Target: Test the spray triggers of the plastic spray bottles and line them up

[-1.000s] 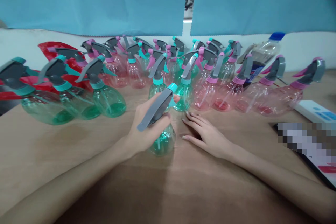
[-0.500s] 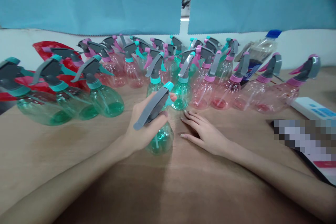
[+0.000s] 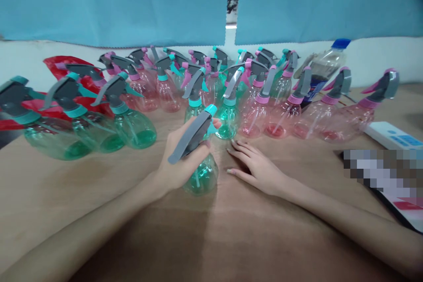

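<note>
My left hand (image 3: 181, 152) is wrapped round the neck of a green spray bottle (image 3: 202, 176) with a grey and turquoise trigger head. The bottle stands upright on the wooden table, its nozzle pointing away and to the right. Fingertips show near the trigger, while the collar is hidden by the hand. Flat on the table to the right lies my right hand (image 3: 259, 167), fingers stretched and holding nothing. Just beyond its fingertips stands another green spray bottle (image 3: 228, 121). A pink spray bottle (image 3: 254, 119) is beside that one.
Several green spray bottles (image 3: 135, 128) stand at the left, in front of a red plastic bag (image 3: 84, 81). More pink bottles (image 3: 313, 119) line the right. A blue-capped bottle (image 3: 328, 64) leans at the back, below a blue cloth (image 3: 115, 4). A white box (image 3: 393, 136) lies right.
The view has shifted very slightly. Both hands and the held spray bottle stay where they were.
</note>
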Available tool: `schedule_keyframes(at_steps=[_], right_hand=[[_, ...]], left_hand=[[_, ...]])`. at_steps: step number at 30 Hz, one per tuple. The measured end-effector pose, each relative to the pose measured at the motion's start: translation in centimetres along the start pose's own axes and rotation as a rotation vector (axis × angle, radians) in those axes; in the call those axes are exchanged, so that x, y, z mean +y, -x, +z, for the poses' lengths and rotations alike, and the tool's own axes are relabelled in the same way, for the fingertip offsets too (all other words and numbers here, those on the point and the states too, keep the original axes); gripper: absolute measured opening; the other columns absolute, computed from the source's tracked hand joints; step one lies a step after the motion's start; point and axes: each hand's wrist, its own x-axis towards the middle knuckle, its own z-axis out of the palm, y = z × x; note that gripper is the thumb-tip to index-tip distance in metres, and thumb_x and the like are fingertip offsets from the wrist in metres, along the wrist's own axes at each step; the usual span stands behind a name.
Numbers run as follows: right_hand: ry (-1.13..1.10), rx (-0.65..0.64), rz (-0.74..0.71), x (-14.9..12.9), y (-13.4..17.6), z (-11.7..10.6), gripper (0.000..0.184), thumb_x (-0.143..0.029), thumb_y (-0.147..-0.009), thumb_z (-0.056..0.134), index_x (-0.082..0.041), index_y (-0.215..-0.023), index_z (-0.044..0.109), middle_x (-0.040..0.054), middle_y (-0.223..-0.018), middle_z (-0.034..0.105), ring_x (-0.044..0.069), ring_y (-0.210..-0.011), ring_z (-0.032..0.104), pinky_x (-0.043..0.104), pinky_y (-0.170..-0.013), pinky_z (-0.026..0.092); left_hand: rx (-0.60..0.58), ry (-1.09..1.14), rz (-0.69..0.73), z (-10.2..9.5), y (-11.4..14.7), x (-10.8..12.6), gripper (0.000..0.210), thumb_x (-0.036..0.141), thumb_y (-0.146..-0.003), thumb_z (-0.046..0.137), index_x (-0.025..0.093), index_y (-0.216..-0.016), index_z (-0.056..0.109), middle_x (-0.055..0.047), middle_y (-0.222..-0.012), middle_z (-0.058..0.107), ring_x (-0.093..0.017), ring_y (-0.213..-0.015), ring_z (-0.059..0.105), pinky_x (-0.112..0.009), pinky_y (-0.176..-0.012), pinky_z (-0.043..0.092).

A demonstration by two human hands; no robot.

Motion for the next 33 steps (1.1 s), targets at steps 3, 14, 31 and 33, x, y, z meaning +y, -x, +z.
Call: schedule_keyframes(at_steps=[3, 14, 31, 33], right_hand=[[-0.004, 0.003, 0.0, -0.01, 0.01, 0.03, 0.059, -0.056, -0.092, 0.047, -0.019, -0.138, 0.05, 0.0145, -0.146, 0.046, 0.032, -0.137, 0.038, 0.056, -0.11, 0.034], [0.015, 0.006, -0.012, -0.19, -0.08, -0.15, 0.057, -0.054, -0.093, 0.046, -0.017, -0.136, 0.051, 0.013, -0.14, 0.053, 0.03, -0.137, 0.039, 0.055, -0.111, 0.034], [0.012, 0.016, -0.016, 0.02, -0.04, 0.12, 0.057, -0.053, -0.093, 0.049, -0.016, -0.136, 0.051, 0.013, -0.14, 0.054, 0.032, -0.136, 0.039, 0.055, -0.11, 0.036], [0.007, 0.019, -0.015, 0.0, -0.02, 0.12, 0.057, -0.053, -0.092, 0.049, -0.016, -0.136, 0.052, 0.0133, -0.139, 0.055, 0.032, -0.136, 0.04, 0.055, -0.11, 0.036]], left_hand=[[0.007, -0.007, 0.008, -0.02, 0.02, -0.01, 0.033, 0.025, -0.079, 0.054, 0.021, -0.111, 0.062, -0.003, -0.099, 0.069, -0.017, -0.074, 0.062, -0.029, -0.065, 0.049], [-0.01, 0.008, 0.003, -0.12, 0.06, -0.06, 0.037, 0.02, -0.078, 0.053, 0.023, -0.114, 0.062, -0.002, -0.096, 0.069, -0.019, -0.077, 0.063, -0.033, -0.072, 0.05], [-0.004, 0.011, 0.054, -0.12, 0.05, -0.28, 0.03, 0.022, -0.078, 0.054, 0.024, -0.106, 0.063, -0.001, -0.09, 0.066, -0.017, -0.073, 0.061, -0.03, -0.064, 0.049], [-0.012, 0.007, 0.044, -0.23, 0.01, -0.2, 0.031, 0.021, -0.077, 0.053, 0.024, -0.106, 0.063, 0.0, -0.083, 0.065, -0.017, -0.069, 0.061, -0.03, -0.064, 0.049]])
